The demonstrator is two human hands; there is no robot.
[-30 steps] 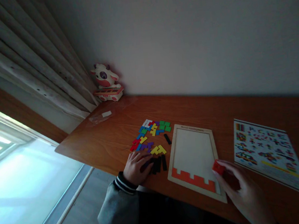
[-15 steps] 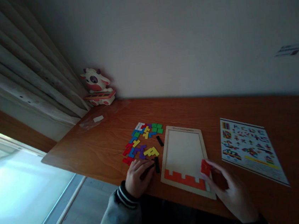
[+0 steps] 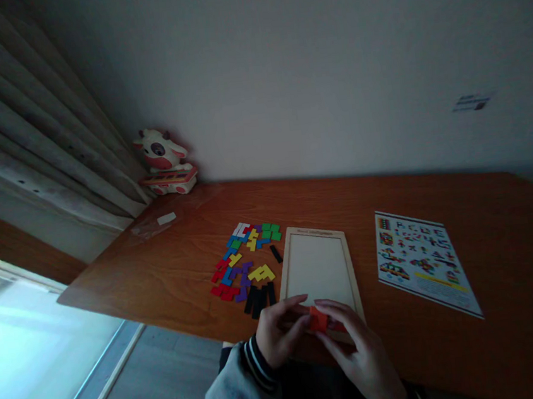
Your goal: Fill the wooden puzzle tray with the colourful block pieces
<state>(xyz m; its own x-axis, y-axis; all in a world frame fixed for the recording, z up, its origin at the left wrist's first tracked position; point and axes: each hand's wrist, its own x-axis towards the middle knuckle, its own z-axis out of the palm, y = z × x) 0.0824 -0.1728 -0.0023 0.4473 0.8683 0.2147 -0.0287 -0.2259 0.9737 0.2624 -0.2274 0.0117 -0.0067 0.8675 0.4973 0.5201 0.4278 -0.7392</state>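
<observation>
Over the near end of the wooden puzzle board (image 3: 353, 279), a red puzzle piece (image 3: 318, 320) is pinched between the fingertips of my right hand (image 3: 358, 348). My left hand (image 3: 281, 334) meets it from the other side, thumb and fingers closed at the piece's left edge. Both hands cover most of the red-orange row at the bottom of the board. The board's pale upper part shows. Left of it lie loose puzzle pieces: several black bars (image 3: 257, 302), yellow pieces (image 3: 261, 273), purple pieces (image 3: 245, 276), red pieces (image 3: 225, 292) and green pieces (image 3: 270, 231).
A printed pattern sheet (image 3: 425, 262) lies to the right on the wooden table (image 3: 333, 199). At the back left stands a cow toy with a keyboard (image 3: 166, 162), with clear plastic wrapping (image 3: 150, 226) in front. A curtain (image 3: 50, 133) hangs at the left.
My left hand has left the black bars and come right to the red piece. My right hand has carried that piece leftward over the board. The view has shifted slightly.
</observation>
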